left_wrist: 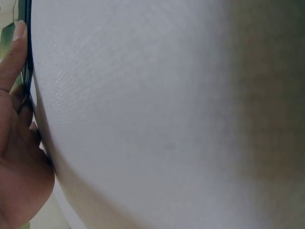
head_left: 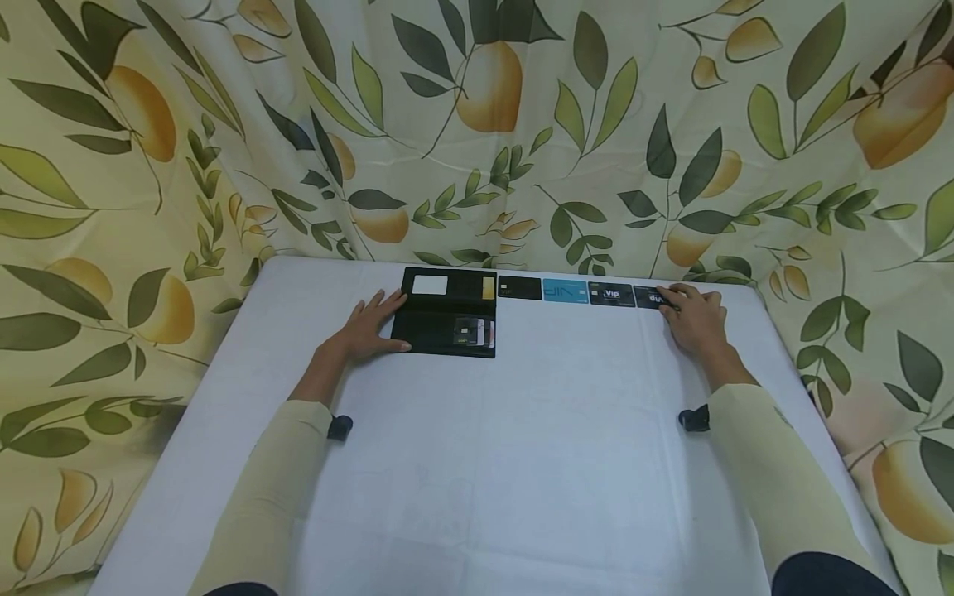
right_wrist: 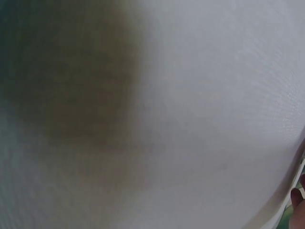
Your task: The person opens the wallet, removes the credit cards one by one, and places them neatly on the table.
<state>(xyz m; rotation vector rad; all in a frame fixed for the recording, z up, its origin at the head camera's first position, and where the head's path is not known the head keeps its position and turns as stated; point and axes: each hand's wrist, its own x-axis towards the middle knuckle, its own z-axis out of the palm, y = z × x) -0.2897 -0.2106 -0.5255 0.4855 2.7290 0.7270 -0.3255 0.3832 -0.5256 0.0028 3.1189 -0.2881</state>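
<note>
A black bifold wallet (head_left: 425, 333) lies spread out near the table's back edge, with a few cards in its lower slots. My left hand (head_left: 365, 329) rests at its left side, fingers spread and fairly straight, fingertips and thumb on the edge. In the left wrist view, that hand (left_wrist: 21, 157) reaches to the wallet's thin dark edge. At the far right of a row of cards, my right hand (head_left: 696, 319) holds a dark card (head_left: 647, 297) between thumb and fingers at its right end, which is hidden. Only some fingertips (right_wrist: 296, 196) show in the right wrist view.
Left of the held card lie a dark Vip card (head_left: 611, 294), a blue card (head_left: 565, 290) and a black card (head_left: 519, 287) next to the wallet. A white cloth covers the table (head_left: 507, 463). Behind hangs a fruit-patterned curtain (head_left: 477, 190).
</note>
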